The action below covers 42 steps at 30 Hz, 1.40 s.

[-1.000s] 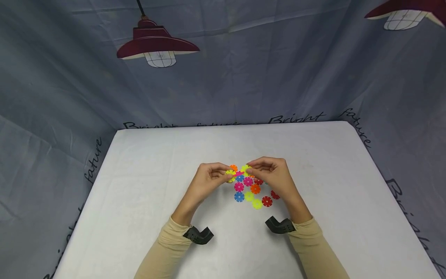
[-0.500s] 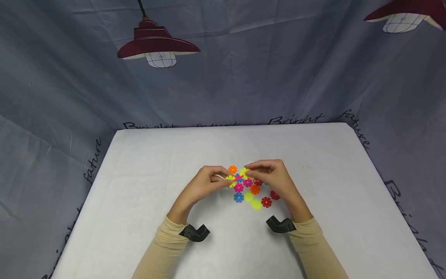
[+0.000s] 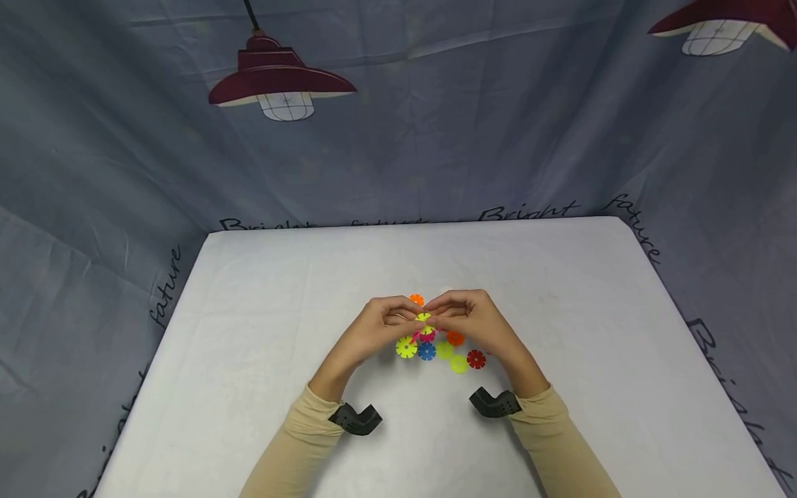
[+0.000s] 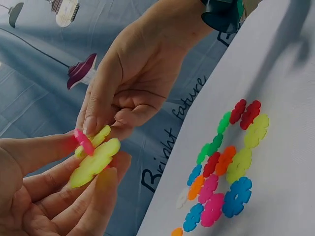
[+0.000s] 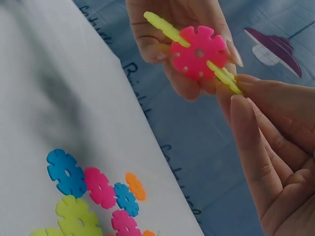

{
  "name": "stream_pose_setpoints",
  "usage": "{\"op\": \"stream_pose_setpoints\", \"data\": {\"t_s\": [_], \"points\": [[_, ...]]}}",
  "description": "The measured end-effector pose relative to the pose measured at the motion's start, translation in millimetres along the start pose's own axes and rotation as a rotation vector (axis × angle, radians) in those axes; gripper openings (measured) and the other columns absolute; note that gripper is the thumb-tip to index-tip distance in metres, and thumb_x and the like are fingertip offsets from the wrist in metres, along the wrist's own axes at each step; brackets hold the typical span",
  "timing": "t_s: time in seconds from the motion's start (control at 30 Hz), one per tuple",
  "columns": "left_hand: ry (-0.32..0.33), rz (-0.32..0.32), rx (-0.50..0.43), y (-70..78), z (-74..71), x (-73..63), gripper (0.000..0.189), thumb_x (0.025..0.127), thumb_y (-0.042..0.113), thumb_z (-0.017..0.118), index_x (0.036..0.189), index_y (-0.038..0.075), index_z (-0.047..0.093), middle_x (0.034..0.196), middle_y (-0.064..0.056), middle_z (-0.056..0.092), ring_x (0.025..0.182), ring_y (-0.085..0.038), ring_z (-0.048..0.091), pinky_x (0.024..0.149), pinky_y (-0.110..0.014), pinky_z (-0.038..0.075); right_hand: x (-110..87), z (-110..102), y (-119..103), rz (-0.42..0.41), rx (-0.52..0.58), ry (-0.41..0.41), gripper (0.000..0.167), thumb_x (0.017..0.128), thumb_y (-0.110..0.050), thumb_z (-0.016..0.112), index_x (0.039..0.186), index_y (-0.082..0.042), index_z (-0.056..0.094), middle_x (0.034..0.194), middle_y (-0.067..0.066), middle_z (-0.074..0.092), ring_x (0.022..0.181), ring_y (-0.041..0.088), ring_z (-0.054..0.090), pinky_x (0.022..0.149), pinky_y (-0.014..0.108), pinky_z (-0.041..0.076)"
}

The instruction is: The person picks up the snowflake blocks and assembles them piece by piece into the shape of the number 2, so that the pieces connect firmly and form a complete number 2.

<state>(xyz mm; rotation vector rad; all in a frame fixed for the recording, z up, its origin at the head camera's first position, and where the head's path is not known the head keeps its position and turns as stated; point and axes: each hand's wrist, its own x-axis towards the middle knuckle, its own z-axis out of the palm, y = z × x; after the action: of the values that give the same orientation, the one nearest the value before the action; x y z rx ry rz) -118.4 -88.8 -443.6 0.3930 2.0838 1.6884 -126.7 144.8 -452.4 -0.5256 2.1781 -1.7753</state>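
A pink snowflake disc (image 5: 199, 52) has two yellow snowflake discs slotted into its edge, held above the table. My left hand (image 3: 378, 330) appears to pinch the pink disc, its thumb touching it in the left wrist view. One yellow disc (image 3: 406, 347) sticks out below the left fingertips. My right hand (image 3: 476, 319) pinches the other yellow disc (image 5: 225, 77) between thumb and index finger. The two hands' fingertips meet around the joined pieces. Just below lie loose discs, among them a blue disc (image 3: 426, 351) and a red disc (image 3: 476, 359).
Several more loose discs, pink, green, orange and yellow, lie flat together on the white table (image 3: 280, 297), with an orange disc (image 3: 416, 299) behind the hands. A grey curtain (image 3: 411, 159) printed with lamps hangs beyond the table's far edge.
My left fingers have shifted from a yellow disc to the pink one, and that yellow disc has swung down towards me. My right hand has moved left, close to the left hand.
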Motion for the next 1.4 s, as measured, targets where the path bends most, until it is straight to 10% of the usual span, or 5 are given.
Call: {"op": "stream_pose_setpoints", "data": {"t_s": [0.33,0.57,0.97,1.17,1.4], "points": [[0.101,0.009,0.032,-0.8,-6.2,-0.7,0.021,0.097,0.014,0.072,0.117,0.005,0.073,0.106,-0.014,0.076,0.099,-0.042,0.074,0.075,-0.025,0.058,0.6,-15,10,0.079,-0.231,0.04,0.03,0.089,-0.02,0.083,0.113,-0.003,0.077,0.096,0.006,0.079,0.084,0.022,0.074,0.074,0.027,0.061],[0.159,0.015,0.011,-1.3,-9.0,-1.5,0.024,0.098,0.013,0.071,0.121,0.006,0.072,0.111,-0.015,0.076,0.102,-0.043,0.074,0.076,-0.024,0.058,1.3,-26,28,0.241,-0.502,-0.099,0.023,0.083,-0.01,0.086,0.103,-0.003,0.077,0.08,0.002,0.066,0.073,0.016,0.059,0.065,0.026,0.053],[0.193,0.056,0.01,-2.1,-9.9,-1.9,0.024,0.098,0.016,0.072,0.12,0.006,0.073,0.103,-0.012,0.076,0.083,-0.009,0.075,0.077,-0.024,0.056,1.1,-27,39,0.273,-0.518,-0.128,0.025,0.079,-0.009,0.089,0.095,-0.005,0.07,0.079,0.004,0.059,0.071,0.017,0.054,0.062,0.028,0.049],[0.188,0.045,-0.003,-2.1,-10.4,-2.4,0.024,0.097,0.015,0.073,0.12,0.007,0.073,0.103,-0.012,0.075,0.085,-0.013,0.076,0.076,-0.024,0.056,2.1,-27,37,0.24,-0.517,-0.12,0.02,0.083,-0.01,0.086,0.092,-0.007,0.068,0.081,0.004,0.062,0.072,0.017,0.056,0.063,0.026,0.051],[0.158,0.035,-0.024,-1.6,-10.2,-1.7,0.026,0.097,0.014,0.072,0.121,0.004,0.072,0.106,-0.016,0.076,0.095,-0.03,0.078,0.077,-0.023,0.057,1.5,-25,23,0.094,-0.335,0.071,0.02,0.087,-0.018,0.085,0.101,-0.011,0.074,0.089,0.006,0.074,0.075,0.027,0.071,0.066,0.035,0.061]]}}
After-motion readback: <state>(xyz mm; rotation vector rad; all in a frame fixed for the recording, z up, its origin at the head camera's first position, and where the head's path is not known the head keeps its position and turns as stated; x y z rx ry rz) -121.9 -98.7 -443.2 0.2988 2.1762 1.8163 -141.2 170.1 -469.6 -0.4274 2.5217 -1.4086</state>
